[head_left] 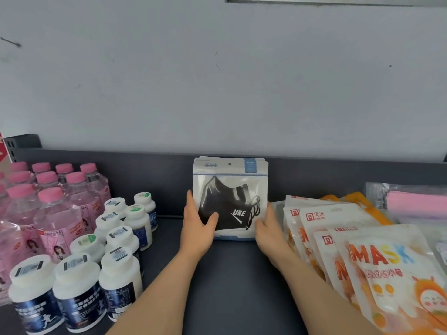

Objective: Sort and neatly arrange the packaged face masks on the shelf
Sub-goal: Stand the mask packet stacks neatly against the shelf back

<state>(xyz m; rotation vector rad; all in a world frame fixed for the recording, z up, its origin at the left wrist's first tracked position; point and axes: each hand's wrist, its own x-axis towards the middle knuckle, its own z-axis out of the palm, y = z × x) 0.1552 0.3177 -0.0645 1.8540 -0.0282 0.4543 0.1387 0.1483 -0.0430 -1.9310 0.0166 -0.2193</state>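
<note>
1. Both hands are gripping one stack of black mask packs [229,187]. The left hand [197,226] is clasping its lower left edge with the thumb lying across the front, and the right hand [267,229] is clasping the lower right corner the same way.
2. The stack is standing upright on the dark grey shelf [229,274], near the middle, with its top reaching the shelf's raised back rim [145,163]. The front pack is showing a black mask through a clear window, and more packs are lining up behind it.
3. Orange and white mask packs [377,269] are lying fanned and overlapping on the right side of the shelf, just beside the right forearm. Farther back on the right, a clear pack of pink masks [411,204] is lying flat; it is blurred.
4. On the left side, white jars [116,238] with dark labels are standing in rows, and pink-capped bottles [55,213] are crowding behind and beside them.
5. A pale grey wall [217,81] is rising directly behind the shelf, carrying a few small scuffs. A metal strip [338,0] is running along the top edge of the view.
</note>
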